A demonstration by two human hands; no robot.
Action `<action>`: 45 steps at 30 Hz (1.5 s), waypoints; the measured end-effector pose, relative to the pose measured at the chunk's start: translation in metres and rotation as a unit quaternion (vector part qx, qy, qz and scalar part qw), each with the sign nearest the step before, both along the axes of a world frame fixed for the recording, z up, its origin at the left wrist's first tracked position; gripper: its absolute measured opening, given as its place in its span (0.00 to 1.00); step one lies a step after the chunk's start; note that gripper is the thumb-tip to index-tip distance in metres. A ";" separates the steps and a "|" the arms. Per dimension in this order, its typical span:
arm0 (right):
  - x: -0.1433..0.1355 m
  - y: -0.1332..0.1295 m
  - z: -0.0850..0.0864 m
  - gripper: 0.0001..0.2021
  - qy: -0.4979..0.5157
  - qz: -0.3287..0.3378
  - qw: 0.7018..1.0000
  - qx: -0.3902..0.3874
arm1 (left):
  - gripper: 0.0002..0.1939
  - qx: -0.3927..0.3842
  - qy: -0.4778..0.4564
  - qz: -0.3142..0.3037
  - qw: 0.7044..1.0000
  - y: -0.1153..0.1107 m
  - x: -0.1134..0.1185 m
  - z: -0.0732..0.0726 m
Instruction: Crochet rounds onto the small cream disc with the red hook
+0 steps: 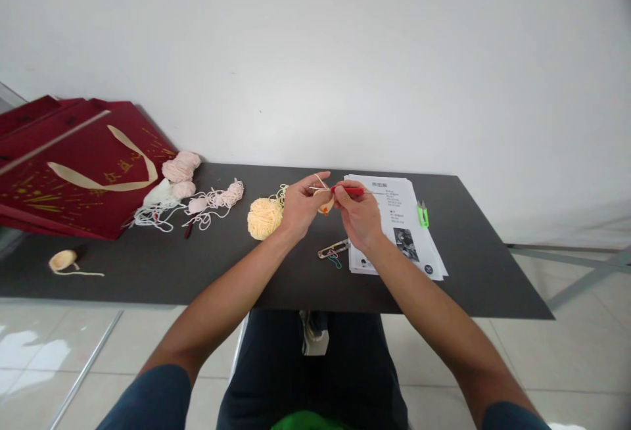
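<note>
Near the middle of the frame, I see the right hand (359, 214) closed on the red handle of a crochet hook (349, 191). The left hand (302, 205) pinches a small cream crochet piece (325, 203), which sits between the two hands, with yarn over a raised finger. Just left of them lies a yellow yarn ball (265, 218). Printed sheets (389, 239) lie right of center, with green snips (422, 214) at their right edge. Pink yarn (181, 167) and red bags (83, 167) fill the left, and a cream crochet cup (63, 260) rests lower left.
</note>
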State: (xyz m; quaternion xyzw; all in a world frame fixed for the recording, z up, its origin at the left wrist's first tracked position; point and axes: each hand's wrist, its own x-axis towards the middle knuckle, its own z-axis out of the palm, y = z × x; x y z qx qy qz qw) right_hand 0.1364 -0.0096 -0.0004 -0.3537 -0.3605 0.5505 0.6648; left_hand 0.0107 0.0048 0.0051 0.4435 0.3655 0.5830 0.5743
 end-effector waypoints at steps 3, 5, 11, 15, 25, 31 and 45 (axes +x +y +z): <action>-0.005 0.009 -0.003 0.12 0.008 0.009 1.000 0.010 | 0.26 -0.011 0.001 0.010 1.000 0.003 -0.003 -0.005; -0.008 0.012 -0.008 0.13 0.022 0.006 1.000 0.008 | 0.26 -0.017 -0.003 0.018 1.000 0.004 -0.005 -0.008; -0.010 0.005 -0.019 0.14 0.027 -0.028 0.999 -0.002 | 0.29 -0.038 -0.045 -0.002 0.998 0.002 -0.006 -0.014; -0.010 -0.002 -0.020 0.12 0.038 -0.036 0.999 -0.006 | 0.28 -0.034 -0.043 -0.002 0.999 -0.002 -0.007 -0.014; -0.009 -0.006 -0.022 0.11 0.057 -0.013 0.998 0.008 | 0.24 -0.019 -0.028 0.031 0.999 -0.008 -0.010 -0.013; -0.006 -0.005 -0.019 0.10 0.056 -0.011 0.998 0.027 | 0.23 -0.003 -0.016 0.051 0.999 -0.010 -0.011 -0.014; 0.003 -0.007 -0.013 0.14 0.029 -0.031 0.995 0.094 | 0.20 0.037 0.003 0.077 0.996 -0.010 -0.013 -0.018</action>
